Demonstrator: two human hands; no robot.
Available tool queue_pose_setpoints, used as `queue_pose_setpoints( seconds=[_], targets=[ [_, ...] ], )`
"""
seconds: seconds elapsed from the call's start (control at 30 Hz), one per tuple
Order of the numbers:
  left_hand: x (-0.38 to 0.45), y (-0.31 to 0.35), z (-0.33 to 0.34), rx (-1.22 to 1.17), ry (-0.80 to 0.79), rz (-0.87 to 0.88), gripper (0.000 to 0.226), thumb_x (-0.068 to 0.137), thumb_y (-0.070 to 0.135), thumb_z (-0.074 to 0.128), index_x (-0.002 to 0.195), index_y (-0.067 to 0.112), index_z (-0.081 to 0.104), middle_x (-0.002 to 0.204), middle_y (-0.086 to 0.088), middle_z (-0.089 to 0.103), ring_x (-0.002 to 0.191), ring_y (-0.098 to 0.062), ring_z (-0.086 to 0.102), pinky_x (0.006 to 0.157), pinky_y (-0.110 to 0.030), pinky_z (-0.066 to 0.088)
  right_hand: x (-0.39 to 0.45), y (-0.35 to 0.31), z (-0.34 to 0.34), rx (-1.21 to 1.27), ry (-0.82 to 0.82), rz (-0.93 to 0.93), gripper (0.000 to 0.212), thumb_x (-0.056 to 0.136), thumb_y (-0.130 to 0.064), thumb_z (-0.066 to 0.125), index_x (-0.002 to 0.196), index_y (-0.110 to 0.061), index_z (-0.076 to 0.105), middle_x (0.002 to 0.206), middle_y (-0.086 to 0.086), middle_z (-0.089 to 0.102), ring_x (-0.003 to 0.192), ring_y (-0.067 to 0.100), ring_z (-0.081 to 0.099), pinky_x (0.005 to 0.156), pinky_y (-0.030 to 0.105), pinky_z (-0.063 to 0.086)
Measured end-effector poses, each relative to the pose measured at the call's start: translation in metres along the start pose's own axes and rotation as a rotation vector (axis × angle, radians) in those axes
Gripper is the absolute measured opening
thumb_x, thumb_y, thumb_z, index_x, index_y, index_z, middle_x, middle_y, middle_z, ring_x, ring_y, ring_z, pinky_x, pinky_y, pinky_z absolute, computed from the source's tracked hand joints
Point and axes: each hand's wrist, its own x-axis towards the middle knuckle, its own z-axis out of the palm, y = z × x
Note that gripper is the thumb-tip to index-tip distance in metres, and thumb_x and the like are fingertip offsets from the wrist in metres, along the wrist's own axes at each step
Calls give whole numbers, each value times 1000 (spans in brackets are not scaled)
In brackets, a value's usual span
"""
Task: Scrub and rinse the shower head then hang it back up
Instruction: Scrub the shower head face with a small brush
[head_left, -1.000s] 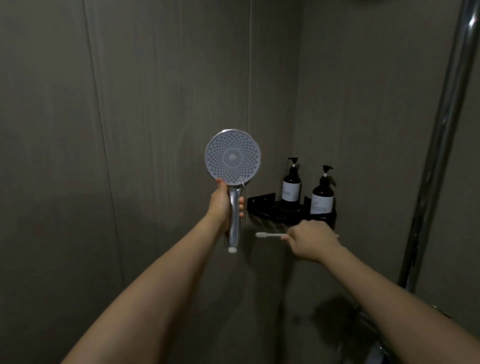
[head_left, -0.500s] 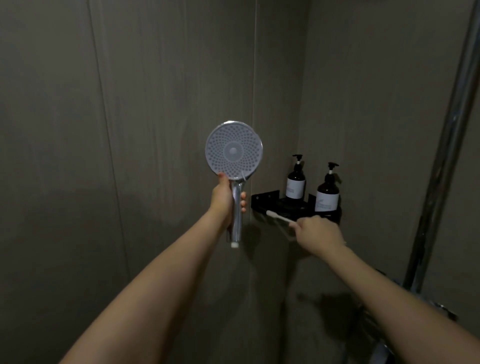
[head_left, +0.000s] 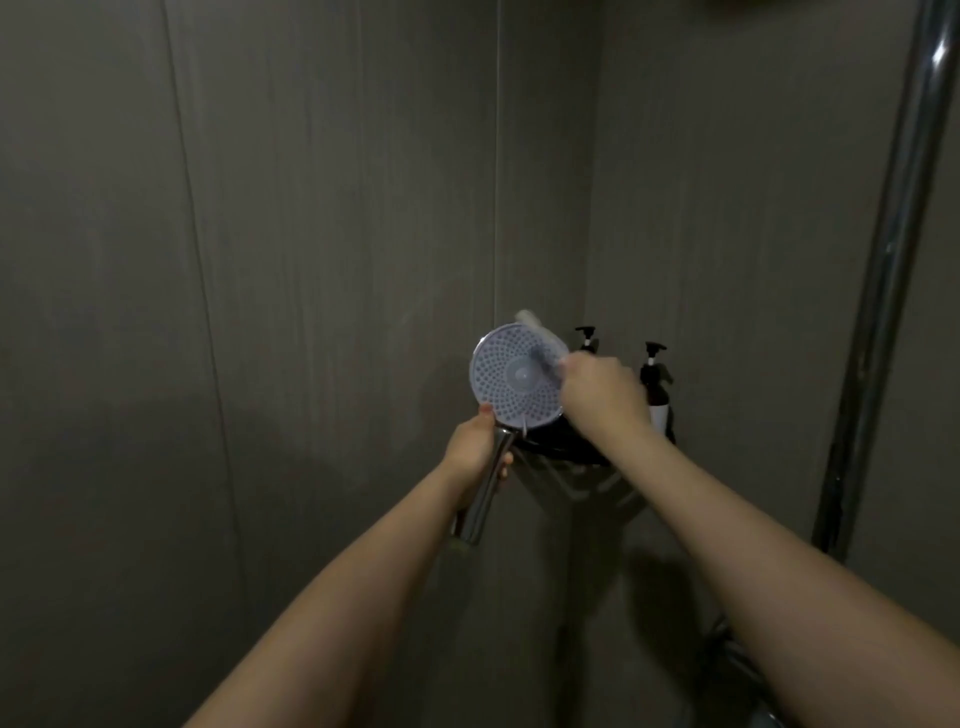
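A round chrome shower head with a pale dotted spray face points toward me, its handle slanting down to the left. My left hand is wrapped around that handle just below the face. My right hand grips a white toothbrush whose blurred brush end lies across the upper right of the spray face. No hose is visible on the handle's lower end.
A black corner shelf sits behind my right hand with two dark pump bottles, one mostly hidden. A chrome riser pipe runs up the right wall. Grey wall panels surround the corner.
My right hand has lifted the toothbrush from beside the shelf up onto the spray face. The shower head has tilted and shifted right, toward the shelf.
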Motion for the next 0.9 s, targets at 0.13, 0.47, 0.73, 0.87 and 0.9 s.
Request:
queue_pose_setpoints(
  seconds=[0.13,0.47,0.73,0.87,0.9],
  targets=[
    [0,0,0,25,10,9,52,98,49,24,78,14,56,52,-9,52,34,-15,46,40,-18,38,-9,2,18,32,-134,60,29,94,-18,36,110,-10,60,90,12,61,75,26,55,55,29,36],
    [-1,3,-9,-27,21,13,51,98,49,20,99,10,54,56,-9,49,39,-15,45,39,-19,40,-30,41,33,194,-119,290,27,93,-9,37,101,-5,62,79,11,57,69,25,53,56,28,35],
    [-7,6,5,-91,-20,-39,50,98,49,18,116,15,51,59,-8,47,48,-17,43,45,-22,39,-50,44,47,178,-78,171,30,96,-18,36,105,-9,63,91,16,67,80,32,63,57,27,41],
    [-6,4,11,-92,-25,-49,54,98,50,18,118,14,51,59,-8,47,48,-17,42,44,-21,39,-50,56,29,228,39,152,29,96,-16,36,90,-4,61,81,19,66,65,28,57,49,26,32],
    [-5,3,13,-91,-28,-53,53,98,50,18,118,13,52,59,-8,47,48,-17,42,45,-22,38,-55,49,33,186,-29,39,26,95,-19,37,92,-9,61,79,16,67,63,25,57,47,24,30]
  ],
)
